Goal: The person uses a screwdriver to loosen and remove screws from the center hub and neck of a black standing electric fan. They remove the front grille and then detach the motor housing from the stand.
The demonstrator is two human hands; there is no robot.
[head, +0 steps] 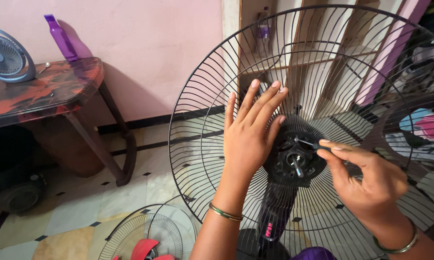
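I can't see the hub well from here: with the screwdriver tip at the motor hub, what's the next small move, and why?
Probably turn the screwdriver in place. The right hand holds it with the tip on the black motor hub, beside the bare shaft, while the left hand lies flat on the rear wire guard, steadying it. Which way to turn cannot be told.

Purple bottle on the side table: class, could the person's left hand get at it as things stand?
Probably not without moving. The left hand lies flat on the fan's wire guard, and the purple bottle stands well off to the left, at the far edge of the table by the wall.
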